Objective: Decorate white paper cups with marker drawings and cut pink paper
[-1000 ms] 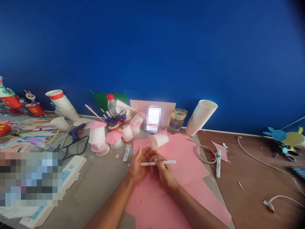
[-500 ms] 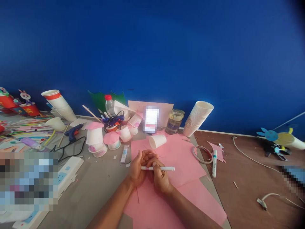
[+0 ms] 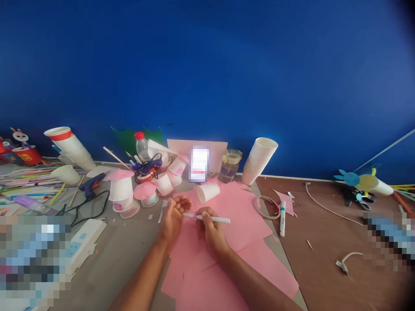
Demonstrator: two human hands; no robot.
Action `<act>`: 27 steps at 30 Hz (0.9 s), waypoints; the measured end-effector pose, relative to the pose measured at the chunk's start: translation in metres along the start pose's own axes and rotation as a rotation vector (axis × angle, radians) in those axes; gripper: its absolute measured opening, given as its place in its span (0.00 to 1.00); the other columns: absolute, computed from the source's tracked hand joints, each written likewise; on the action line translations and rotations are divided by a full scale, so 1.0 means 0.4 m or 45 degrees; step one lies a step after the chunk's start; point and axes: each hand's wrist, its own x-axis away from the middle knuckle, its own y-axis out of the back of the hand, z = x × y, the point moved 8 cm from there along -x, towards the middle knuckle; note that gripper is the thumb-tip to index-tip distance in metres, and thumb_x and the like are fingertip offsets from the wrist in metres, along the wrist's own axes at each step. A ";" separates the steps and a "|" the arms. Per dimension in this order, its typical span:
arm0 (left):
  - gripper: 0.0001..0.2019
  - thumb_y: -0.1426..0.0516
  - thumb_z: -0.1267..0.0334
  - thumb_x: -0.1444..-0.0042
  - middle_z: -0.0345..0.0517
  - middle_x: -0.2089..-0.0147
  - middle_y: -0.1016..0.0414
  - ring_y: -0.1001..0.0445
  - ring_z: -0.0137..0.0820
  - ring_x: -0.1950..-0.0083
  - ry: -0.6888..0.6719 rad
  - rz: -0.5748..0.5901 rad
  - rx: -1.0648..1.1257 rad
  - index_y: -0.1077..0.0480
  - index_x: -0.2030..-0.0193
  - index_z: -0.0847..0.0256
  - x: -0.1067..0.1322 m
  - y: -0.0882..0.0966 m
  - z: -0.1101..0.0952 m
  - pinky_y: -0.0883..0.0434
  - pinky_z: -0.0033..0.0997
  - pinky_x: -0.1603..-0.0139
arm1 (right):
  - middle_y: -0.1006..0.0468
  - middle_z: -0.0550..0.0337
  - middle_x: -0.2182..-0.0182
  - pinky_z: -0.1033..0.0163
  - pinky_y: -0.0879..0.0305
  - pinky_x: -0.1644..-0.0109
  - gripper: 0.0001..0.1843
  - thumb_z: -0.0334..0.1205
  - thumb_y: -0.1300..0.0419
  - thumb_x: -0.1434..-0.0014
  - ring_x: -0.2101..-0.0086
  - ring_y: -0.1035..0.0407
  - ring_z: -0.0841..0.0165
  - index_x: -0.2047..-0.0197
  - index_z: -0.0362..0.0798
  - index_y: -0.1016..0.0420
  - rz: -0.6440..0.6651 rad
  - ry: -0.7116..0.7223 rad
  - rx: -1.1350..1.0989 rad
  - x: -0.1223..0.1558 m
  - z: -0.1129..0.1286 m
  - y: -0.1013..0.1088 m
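My right hand (image 3: 212,229) is closed round a white marker pen (image 3: 222,220), which lies level above the pink paper (image 3: 240,211), its thin end pointing left. My left hand (image 3: 175,218) is half turned palm up, fingers loosely curled and apart, beside that thin end. Whether the pen touches the left fingers I cannot tell. Just beyond my hands a white paper cup (image 3: 208,192) rests on its side on the paper. A small glue-stick-like tube (image 3: 163,211) is partly hidden behind my left hand.
Paper-cup pieces with pink tops (image 3: 121,188) stand at left, near a glue gun (image 3: 92,185) and a power strip (image 3: 86,235). A lit phone (image 3: 199,163), a glass jar (image 3: 230,165) and stacked cups (image 3: 260,160) stand behind. Rightward lie a tape roll (image 3: 267,207) and another marker (image 3: 282,219).
My left hand has moved left and opened away from the pen, which stays in my right hand. The whole view has shifted, so things appear slightly further left.
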 end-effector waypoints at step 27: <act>0.09 0.42 0.57 0.47 0.40 0.75 0.33 0.36 0.33 0.69 -0.683 -0.158 -1.027 0.32 0.76 0.55 0.060 -0.012 -0.090 0.38 0.29 0.63 | 0.28 0.45 0.56 0.50 0.37 0.54 0.16 0.32 0.49 0.43 0.56 0.35 0.55 0.52 0.44 0.31 -0.395 0.663 1.418 -0.043 0.121 0.139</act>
